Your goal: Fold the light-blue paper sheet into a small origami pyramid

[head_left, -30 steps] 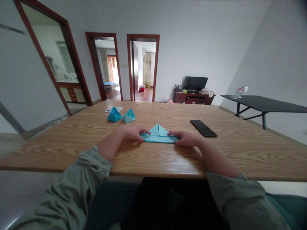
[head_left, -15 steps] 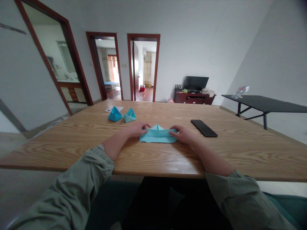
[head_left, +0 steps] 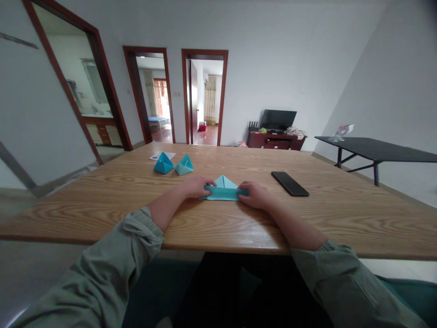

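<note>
A light-blue sheet of folding paper (head_left: 223, 195) lies on the wooden table in front of me, folded to a triangular peak at the back with a flap along the near side. My left hand (head_left: 198, 187) grips its left end, thumb at the near flap and fingers behind. At the right end my right hand (head_left: 253, 194) pinches the flap the same way. Beyond my left hand stand two finished paper shapes, a darker blue one (head_left: 164, 164) and a pale blue one (head_left: 185, 165), side by side.
A black phone (head_left: 290, 183) lies on the wooden table (head_left: 225, 228) to the right of my right hand. Behind the paper shapes is a white printed slip (head_left: 170, 156). A dark folding table (head_left: 372, 146) stands farther off at the right.
The near flap has been turned up and away from me, so it looks narrower and more of the peak shows. My right hand has shifted slightly left and closed more around its end.
</note>
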Available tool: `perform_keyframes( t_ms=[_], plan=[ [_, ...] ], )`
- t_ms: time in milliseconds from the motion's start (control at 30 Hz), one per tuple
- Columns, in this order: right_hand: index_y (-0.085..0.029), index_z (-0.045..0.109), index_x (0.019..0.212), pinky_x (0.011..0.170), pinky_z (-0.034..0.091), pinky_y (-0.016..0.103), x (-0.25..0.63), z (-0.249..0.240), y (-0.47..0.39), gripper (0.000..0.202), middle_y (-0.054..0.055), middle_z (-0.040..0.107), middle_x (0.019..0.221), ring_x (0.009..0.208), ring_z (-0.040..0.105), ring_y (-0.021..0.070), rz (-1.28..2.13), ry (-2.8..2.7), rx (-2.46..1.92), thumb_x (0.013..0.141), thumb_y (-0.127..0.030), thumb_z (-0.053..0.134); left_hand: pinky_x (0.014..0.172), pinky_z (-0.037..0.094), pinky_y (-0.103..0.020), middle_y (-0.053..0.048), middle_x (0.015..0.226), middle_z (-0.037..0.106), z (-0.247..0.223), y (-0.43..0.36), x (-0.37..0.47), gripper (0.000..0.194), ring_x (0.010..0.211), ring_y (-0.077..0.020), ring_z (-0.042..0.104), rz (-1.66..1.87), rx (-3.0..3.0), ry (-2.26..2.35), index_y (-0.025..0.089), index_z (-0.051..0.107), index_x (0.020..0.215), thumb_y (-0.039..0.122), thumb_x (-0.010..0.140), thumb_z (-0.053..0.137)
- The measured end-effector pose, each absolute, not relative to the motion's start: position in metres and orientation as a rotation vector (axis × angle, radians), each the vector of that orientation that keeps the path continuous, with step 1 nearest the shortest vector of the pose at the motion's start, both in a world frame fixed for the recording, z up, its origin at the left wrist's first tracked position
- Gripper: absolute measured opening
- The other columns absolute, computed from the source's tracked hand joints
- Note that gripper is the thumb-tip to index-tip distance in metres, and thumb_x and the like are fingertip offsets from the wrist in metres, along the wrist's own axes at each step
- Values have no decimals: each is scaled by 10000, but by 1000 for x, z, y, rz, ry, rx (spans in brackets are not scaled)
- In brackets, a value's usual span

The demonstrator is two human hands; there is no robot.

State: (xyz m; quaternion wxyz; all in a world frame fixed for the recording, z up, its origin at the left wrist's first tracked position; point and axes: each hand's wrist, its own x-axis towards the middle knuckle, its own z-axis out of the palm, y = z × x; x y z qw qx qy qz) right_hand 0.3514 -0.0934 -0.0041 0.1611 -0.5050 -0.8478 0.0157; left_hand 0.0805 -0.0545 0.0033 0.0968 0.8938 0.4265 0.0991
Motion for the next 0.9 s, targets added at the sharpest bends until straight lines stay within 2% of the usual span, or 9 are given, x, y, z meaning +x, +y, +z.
perform_keyframes(
  t_ms=[100, 200, 267, 400, 467, 600, 767, 900],
  plan=[
    [-209, 655, 948, 730, 411, 265, 349, -5, -92, 219, 57, 671, 949, 868, 592, 199, 103, -2373, -1493, 812, -243, 486, 820, 449, -216, -5, 1060, 644, 3, -52, 80, 397, 934, -148, 599, 317, 2614, 1222, 259, 585, 1179, 266, 790, 507],
    [-217, 628, 1025, 693, 411, 264, 349, -7, -89, 251, 54, 678, 940, 831, 598, 195, 113, -2260, -1579, 837, -267, 469, 786, 456, -208, -9, 1060, 641, 2, -49, 79, 406, 910, -139, 600, 372, 2573, 1270, 244, 568, 1204, 253, 811, 469],
    [-221, 614, 1057, 691, 413, 267, 351, -9, -87, 269, 51, 676, 936, 820, 596, 194, 111, -2212, -1594, 824, -288, 499, 762, 459, -202, -11, 1046, 645, 2, -48, 79, 393, 892, -137, 601, 404, 2557, 1297, 226, 583, 1177, 265, 795, 497],
    [-191, 632, 981, 736, 423, 274, 355, -12, -84, 233, 60, 662, 948, 836, 582, 184, 124, -2214, -1494, 782, -270, 540, 706, 462, -195, -16, 984, 668, 6, -51, 78, 324, 845, -141, 609, 374, 2555, 1323, 194, 638, 1058, 272, 760, 538],
    [-194, 611, 1022, 743, 431, 277, 357, -13, -83, 266, 59, 651, 997, 822, 579, 170, 145, -2167, -1466, 772, -262, 550, 694, 460, -198, -16, 965, 677, 9, -54, 77, 299, 833, -146, 612, 348, 2569, 1332, 193, 658, 1018, 261, 752, 538],
    [-238, 521, 1164, 720, 443, 278, 361, -15, -83, 421, 47, 622, 1109, 788, 583, 151, 209, -2066, -1467, 749, -266, 582, 741, 454, -199, -5, 982, 682, 12, -59, 78, 325, 863, -146, 610, 366, 2627, 1263, 214, 664, 1041, 216, 759, 502],
    [-212, 625, 978, 728, 432, 279, 358, -13, -88, 224, 49, 663, 951, 823, 587, 181, 83, -2194, -1517, 776, -259, 539, 869, 433, -233, -8, 1077, 665, 7, -60, 84, 360, 977, -166, 593, 397, 2724, 1239, 230, 649, 1097, 186, 789, 468],
    [-222, 640, 1020, 771, 433, 292, 354, -10, -93, 270, 56, 673, 991, 892, 599, 206, 51, -2280, -1507, 798, -201, 488, 921, 416, -250, -4, 1150, 638, 3, -59, 87, 401, 1037, -165, 576, 396, 2716, 1260, 248, 620, 1154, 143, 824, 417]
  ],
)
